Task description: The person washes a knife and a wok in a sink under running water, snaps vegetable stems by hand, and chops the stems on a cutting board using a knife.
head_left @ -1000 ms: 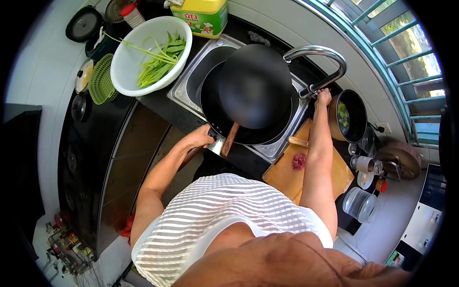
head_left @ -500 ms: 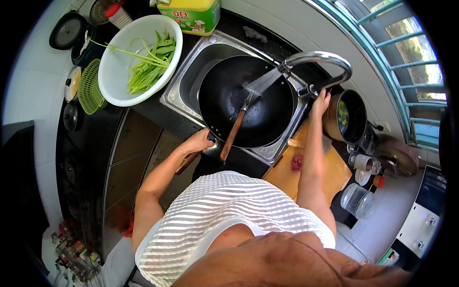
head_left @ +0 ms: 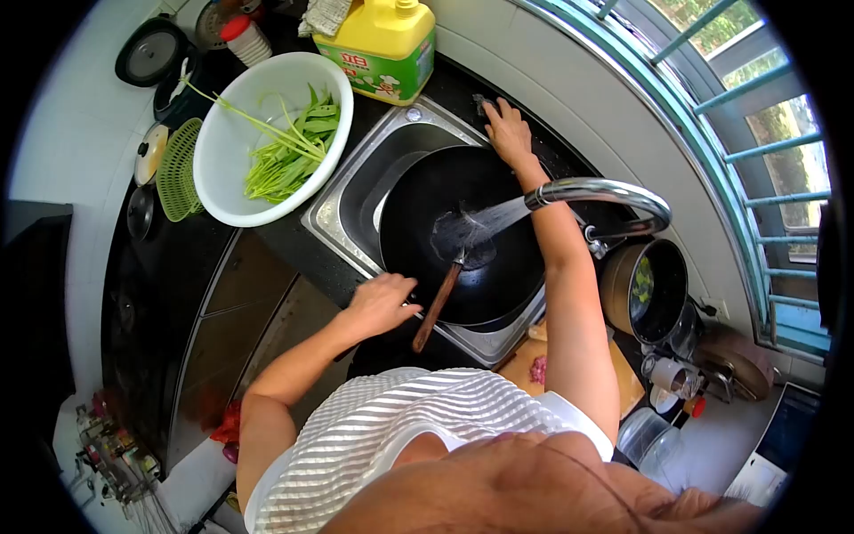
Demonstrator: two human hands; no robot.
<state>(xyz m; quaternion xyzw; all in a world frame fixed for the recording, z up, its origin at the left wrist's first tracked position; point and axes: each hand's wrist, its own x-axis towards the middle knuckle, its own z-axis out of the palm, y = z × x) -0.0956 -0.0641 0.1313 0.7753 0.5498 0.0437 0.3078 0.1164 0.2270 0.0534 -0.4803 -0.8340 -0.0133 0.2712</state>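
Water runs from the curved faucet (head_left: 614, 191) into a black wok (head_left: 409, 214) set in the steel sink (head_left: 342, 227). A spatula with a wooden handle (head_left: 438, 307) leans in the wok, its head under the water. My left hand (head_left: 382, 304) is at the wok's near left rim, thumb and fingers apart, with the wok's handle largely hidden beneath it. My right hand (head_left: 511, 133) reaches past the sink's far edge, fingers spread, beside a scouring pad (head_left: 481, 104) on the black ledge.
A white bowl (head_left: 213, 160) of green stems stands left of the sink, near a yellow-green detergent jug (head_left: 378, 53). At right are a pot (head_left: 621, 285) with greens, a cutting board (head_left: 630, 378) with chopped meat, and several jars. A barred window rises beyond.
My right hand has left the faucet's base and reached across to the scouring pad. My left hand has loosened from the wok's handle. The water, hitting the wok before, still runs.
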